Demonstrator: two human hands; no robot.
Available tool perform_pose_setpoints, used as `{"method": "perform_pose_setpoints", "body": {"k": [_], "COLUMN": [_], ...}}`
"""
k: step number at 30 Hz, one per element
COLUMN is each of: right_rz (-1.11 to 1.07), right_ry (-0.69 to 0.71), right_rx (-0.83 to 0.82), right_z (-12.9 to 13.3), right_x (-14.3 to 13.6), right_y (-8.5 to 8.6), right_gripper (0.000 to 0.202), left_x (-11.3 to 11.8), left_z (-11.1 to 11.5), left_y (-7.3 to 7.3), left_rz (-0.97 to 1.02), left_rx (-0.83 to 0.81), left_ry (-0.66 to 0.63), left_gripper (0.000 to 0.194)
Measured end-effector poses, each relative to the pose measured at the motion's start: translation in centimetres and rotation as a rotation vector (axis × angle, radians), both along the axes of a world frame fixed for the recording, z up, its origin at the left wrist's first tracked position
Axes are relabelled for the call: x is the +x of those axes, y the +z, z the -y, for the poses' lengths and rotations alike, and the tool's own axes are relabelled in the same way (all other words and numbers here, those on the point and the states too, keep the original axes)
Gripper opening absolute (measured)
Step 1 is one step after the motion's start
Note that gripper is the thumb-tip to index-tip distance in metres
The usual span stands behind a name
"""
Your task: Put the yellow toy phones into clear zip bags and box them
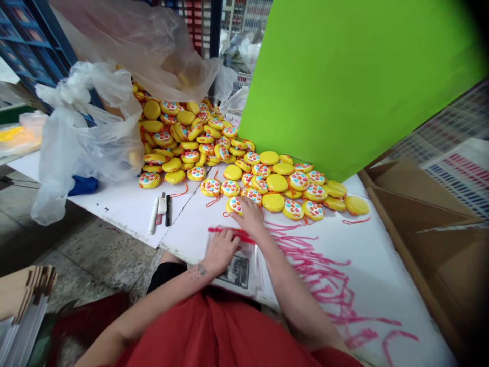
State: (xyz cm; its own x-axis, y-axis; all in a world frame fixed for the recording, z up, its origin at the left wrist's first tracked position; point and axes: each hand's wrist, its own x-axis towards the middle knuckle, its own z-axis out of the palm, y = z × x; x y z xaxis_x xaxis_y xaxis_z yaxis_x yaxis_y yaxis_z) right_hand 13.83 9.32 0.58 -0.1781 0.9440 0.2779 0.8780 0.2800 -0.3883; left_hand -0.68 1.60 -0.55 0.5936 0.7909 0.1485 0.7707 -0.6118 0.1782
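My right hand (251, 220) reaches to the near edge of a heap of round yellow toys, its thumb and fingers around one yellow toy (234, 205). That toy has a white face with coloured dots and an orange cord loop. Closer to my body, my left hand (222, 251) has its fingers bent onto the red top strip of a clear plastic bag (252, 265). A dark printed rectangle (236, 272) shows at the bag, partly covered by the left hand. Several more yellow toys (274, 202) lie beside and beyond my right hand, some face down.
A large pile of yellow toys (185, 118) spills from a translucent plastic sack (95, 122). White and black pens (167, 210) lie left on the white tabletop (126, 204). A green board (344, 76) rises behind; a cardboard box (424, 244) stands right. Pink-red streaks (328, 285) cover the right side.
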Motion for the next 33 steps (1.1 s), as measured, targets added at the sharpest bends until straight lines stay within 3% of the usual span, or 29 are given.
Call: {"method": "perform_pose_setpoints", "body": {"k": [4,7,13,17,20,24,29,33], "right_rz": [0.089,-0.019,-0.577,-0.952,-1.106,-1.205,-1.223,-1.205], "right_ry": [-0.038,-0.039,-0.218,-0.239,-0.218,-0.163,-0.052,-0.084], "right_rx": [-0.053,-0.061,-0.007,-0.028,0.01,-0.016,-0.223,-0.235], "right_z": [-1.0,-0.6,1.5,3.4,4.7,6.0,7.3,7.6], "right_x": [-1.4,-0.8,2.5,3.4,3.5,3.9,4.1,3.8], "right_y": [-0.6,-0.4,1.1,2.8,4.3,5.1,4.0,3.2], "right_gripper": [0.063,0.062,0.046,0.049,0.052,0.059,0.056,0.051], "left_x": [-0.1,-0.1,-0.3,-0.3,-0.3,-0.4,-0.8,-1.0], "left_z": [-0.1,-0.1,-0.1,-0.2,-0.2,-0.3,-0.2,-0.2], "left_y": [-0.5,-0.7,-0.3,-0.1,-0.3,-0.5,-0.4,-0.5], "left_rz": [0.017,0.029,0.101,0.084,0.097,0.194,0.337,0.373], "left_rx": [0.093,0.101,0.043,0.05,0.035,-0.037,-0.034,-0.078], "left_ry": [0.004,0.001,-0.014,-0.027,-0.026,-0.01,0.054,0.076], "left_gripper": [0.015,0.015,0.022,0.018,0.016,0.02,0.047,0.03]}}
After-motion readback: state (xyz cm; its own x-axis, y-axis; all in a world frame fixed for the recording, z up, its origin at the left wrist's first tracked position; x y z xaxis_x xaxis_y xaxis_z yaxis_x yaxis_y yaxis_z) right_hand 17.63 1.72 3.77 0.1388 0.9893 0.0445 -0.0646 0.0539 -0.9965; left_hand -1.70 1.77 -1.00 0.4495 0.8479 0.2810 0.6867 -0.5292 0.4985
